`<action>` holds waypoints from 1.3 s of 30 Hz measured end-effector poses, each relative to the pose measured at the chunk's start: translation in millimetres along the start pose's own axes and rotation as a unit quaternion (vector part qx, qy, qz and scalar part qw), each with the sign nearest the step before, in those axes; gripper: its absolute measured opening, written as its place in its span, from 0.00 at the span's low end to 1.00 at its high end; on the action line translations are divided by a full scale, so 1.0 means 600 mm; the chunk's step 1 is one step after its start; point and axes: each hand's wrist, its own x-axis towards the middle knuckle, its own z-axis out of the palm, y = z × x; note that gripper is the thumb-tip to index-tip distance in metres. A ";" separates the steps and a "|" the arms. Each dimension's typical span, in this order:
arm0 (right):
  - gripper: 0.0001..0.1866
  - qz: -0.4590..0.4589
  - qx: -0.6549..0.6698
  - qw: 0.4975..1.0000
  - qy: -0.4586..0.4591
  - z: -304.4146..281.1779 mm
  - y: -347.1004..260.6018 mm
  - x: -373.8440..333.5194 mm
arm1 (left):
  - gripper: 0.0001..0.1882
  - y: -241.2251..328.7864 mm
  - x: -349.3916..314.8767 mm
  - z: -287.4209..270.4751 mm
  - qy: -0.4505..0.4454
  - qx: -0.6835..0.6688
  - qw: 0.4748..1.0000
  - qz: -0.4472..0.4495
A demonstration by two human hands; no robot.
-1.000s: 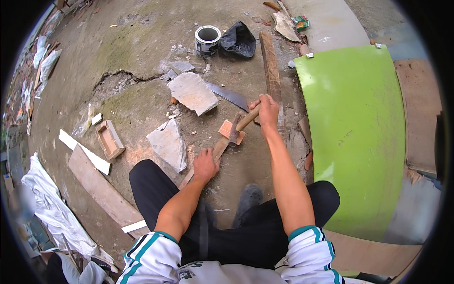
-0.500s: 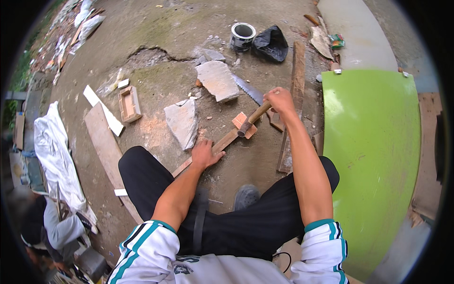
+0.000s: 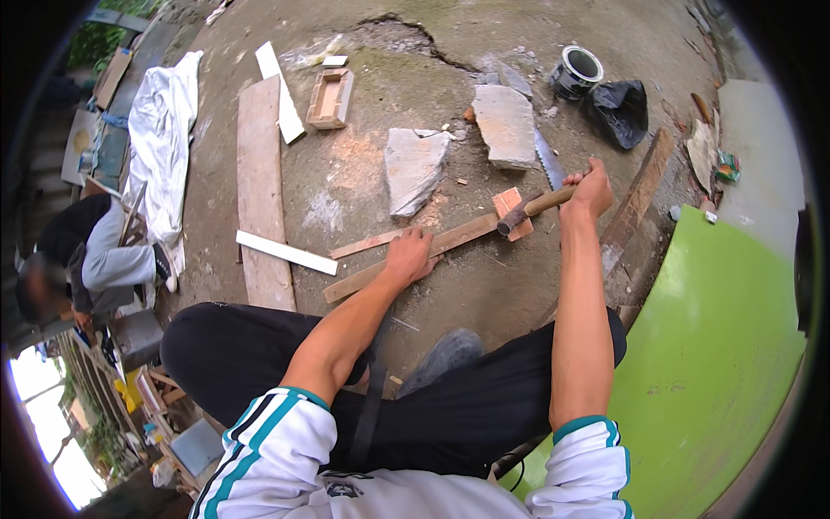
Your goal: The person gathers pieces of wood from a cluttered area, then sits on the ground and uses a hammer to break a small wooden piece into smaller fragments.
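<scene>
Our left hand [image 3: 411,257] presses flat, fingers spread, on the wooden strip [image 3: 406,251] at frame centre. Our right hand [image 3: 590,186] grips the hammer [image 3: 527,210], whose head has dropped from its raised position onto the small wood block [image 3: 512,208], so a blow is landing.

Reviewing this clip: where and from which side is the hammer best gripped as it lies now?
By the far end of the wooden handle of the hammer, from above, where the right hand grips it. The handle juts up-right, clear of the ground; the head sits on the small wooden block.
</scene>
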 end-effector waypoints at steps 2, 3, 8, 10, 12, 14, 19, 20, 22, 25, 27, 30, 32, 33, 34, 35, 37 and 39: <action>0.11 -0.002 -0.002 1.000 -0.012 0.024 -0.006 -0.005 | 0.29 0.000 0.000 -0.006 0.013 -0.012 1.000 -0.025; 0.11 -0.002 -0.013 1.000 -0.024 0.034 -0.010 -0.009 | 0.29 0.000 0.004 -0.011 0.016 -0.018 0.999 -0.029; 0.13 -0.003 -0.044 0.997 -0.060 0.069 -0.011 -0.028 | 0.30 0.015 0.001 0.000 -0.013 -0.028 0.998 -0.054; 0.13 -0.016 -0.092 0.993 -0.068 0.059 -0.006 -0.017 | 0.31 0.035 0.007 0.006 -0.071 -0.028 0.996 -0.046; 0.13 -0.018 -0.117 0.992 -0.050 0.049 -0.003 -0.022 | 0.32 0.041 0.008 0.015 -0.104 -0.015 0.994 -0.040; 0.13 -0.026 -0.122 0.991 -0.055 0.041 -0.005 -0.018 | 0.32 0.048 0.015 0.019 -0.138 0.002 0.990 -0.034; 0.14 -0.040 -0.124 0.987 -0.093 0.003 -0.005 -0.022 | 0.34 0.056 0.027 0.011 -0.191 0.041 0.981 -0.019; 0.15 -0.035 -0.131 0.986 -0.101 -0.006 -0.011 -0.020 | 0.35 0.061 0.028 0.004 -0.181 0.033 0.983 -0.014; 0.16 -0.045 -0.118 0.986 -0.111 -0.017 -0.011 -0.019 | 0.37 0.071 0.029 -0.009 -0.162 0.014 0.987 -0.002; 0.20 -0.052 -0.117 0.986 -0.103 -0.028 -0.014 -0.014 | 0.38 0.107 0.052 -0.045 -0.197 0.001 0.980 0.022; 0.22 -0.042 -0.101 0.989 -0.102 -0.015 -0.011 -0.020 | 0.37 0.097 0.059 -0.042 -0.187 -0.025 0.982 -0.005; 0.25 -0.034 -0.079 0.995 -0.045 -0.008 -0.002 -0.024 | 0.35 0.106 0.084 -0.034 -0.160 -0.040 0.986 0.021; 0.24 -0.026 -0.075 0.997 -0.021 0.010 0.002 -0.032 | 0.32 0.104 0.094 -0.022 -0.121 -0.083 0.988 0.039; 0.23 -0.038 -0.073 0.996 -0.015 0.013 0.008 -0.023 | 0.31 0.104 0.100 -0.013 -0.100 -0.070 0.991 0.052; 0.22 -0.050 -0.071 0.996 -0.010 0.018 0.015 -0.014 | 0.30 0.103 0.105 -0.004 -0.079 -0.058 0.993 0.063; 0.21 -0.058 -0.076 0.995 0.003 0.012 0.017 -0.012 | 0.29 0.109 0.101 0.005 -0.068 -0.050 0.993 0.077; 0.18 -0.087 -0.076 0.993 0.016 0.005 0.018 -0.007 | 0.28 0.104 0.106 0.016 -0.054 -0.067 0.990 0.109; 0.17 -0.101 -0.070 0.992 0.033 0.008 0.014 -0.019 | 0.28 0.100 0.112 0.019 -0.062 -0.088 0.985 0.134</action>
